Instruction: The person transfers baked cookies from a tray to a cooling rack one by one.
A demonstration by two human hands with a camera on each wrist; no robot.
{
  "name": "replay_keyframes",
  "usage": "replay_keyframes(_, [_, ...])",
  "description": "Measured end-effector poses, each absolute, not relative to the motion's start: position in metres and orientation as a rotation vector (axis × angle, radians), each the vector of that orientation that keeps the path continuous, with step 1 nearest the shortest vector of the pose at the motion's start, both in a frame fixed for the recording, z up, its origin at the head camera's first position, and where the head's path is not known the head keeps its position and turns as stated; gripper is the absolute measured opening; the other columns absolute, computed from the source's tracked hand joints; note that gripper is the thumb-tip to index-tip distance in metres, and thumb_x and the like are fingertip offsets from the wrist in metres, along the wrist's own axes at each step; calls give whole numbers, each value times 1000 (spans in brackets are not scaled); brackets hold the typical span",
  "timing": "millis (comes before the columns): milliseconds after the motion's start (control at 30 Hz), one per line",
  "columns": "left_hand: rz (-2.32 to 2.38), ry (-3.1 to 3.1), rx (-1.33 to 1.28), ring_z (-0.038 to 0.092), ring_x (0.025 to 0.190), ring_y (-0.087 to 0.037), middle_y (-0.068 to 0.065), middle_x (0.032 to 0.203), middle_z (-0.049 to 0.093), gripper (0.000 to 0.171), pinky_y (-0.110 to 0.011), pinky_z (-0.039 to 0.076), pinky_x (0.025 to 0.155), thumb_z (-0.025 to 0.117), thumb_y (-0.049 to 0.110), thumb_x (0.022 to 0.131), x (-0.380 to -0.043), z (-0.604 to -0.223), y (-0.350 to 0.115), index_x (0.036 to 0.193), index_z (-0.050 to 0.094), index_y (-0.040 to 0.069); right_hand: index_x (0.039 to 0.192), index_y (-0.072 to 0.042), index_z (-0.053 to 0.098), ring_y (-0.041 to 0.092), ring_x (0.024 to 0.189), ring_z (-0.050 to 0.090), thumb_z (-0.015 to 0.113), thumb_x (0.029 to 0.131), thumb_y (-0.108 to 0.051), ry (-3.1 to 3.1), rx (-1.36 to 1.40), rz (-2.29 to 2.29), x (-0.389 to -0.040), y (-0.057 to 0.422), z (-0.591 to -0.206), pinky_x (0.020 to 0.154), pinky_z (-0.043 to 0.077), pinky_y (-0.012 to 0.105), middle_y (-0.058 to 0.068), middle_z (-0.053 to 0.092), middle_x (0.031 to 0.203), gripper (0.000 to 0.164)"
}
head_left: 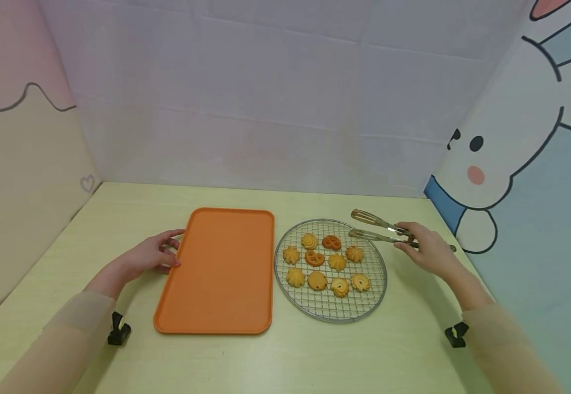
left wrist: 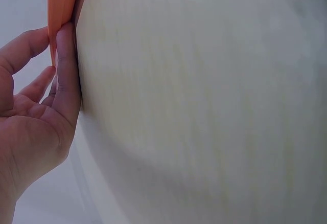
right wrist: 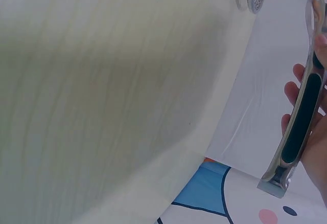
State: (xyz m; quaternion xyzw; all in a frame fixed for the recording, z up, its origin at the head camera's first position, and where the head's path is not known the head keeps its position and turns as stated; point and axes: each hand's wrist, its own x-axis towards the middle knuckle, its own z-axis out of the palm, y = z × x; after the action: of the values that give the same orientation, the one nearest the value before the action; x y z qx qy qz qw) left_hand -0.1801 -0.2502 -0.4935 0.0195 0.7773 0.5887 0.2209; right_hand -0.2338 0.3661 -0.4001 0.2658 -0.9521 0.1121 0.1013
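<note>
An orange tray (head_left: 220,273) lies flat on the table. My left hand (head_left: 150,254) is at the tray's left rim, and in the left wrist view the rim passes between the thumb and fingers (left wrist: 30,47). My right hand (head_left: 425,247) grips metal tongs (head_left: 381,220) by their dark-green handles, seen in the right wrist view. The arms of the tongs are spread apart, with nothing between them, above the far right edge of a round wire rack (head_left: 334,313). Several cookies lie on it, among them a pretzel-shaped cookie (head_left: 332,242) and a flower-shaped cookie (head_left: 337,261).
The pale wooden table (head_left: 285,361) meets a white cloth backdrop (head_left: 266,109) behind. A printed cartoon panel (head_left: 536,219) stands to the right and another panel (head_left: 19,180) to the left. The rack stands close beside the tray's right edge.
</note>
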Motion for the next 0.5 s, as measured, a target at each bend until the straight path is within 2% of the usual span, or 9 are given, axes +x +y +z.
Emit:
replay_keyframes(233, [1624, 2152, 50, 53, 86, -19, -16, 119, 33, 84, -34, 55, 72, 67, 4, 84, -181, -494, -251, 150, 16, 9, 132, 3, 46, 37, 90, 62, 62, 92, -24, -2893, 640, 434, -253, 368, -409, 71, 49, 50, 25, 58, 115, 50])
replay_keyframes(500, [1627, 2158, 42, 52, 82, -17, -15, 117, 33, 85, -34, 55, 70, 68, 3, 82, -180, -494, -251, 150, 17, 8, 132, 7, 44, 43, 99, 57, 60, 93, -25, -2971, 495, 483, -275, 366, -419, 82, 44, 56, 30, 56, 114, 53])
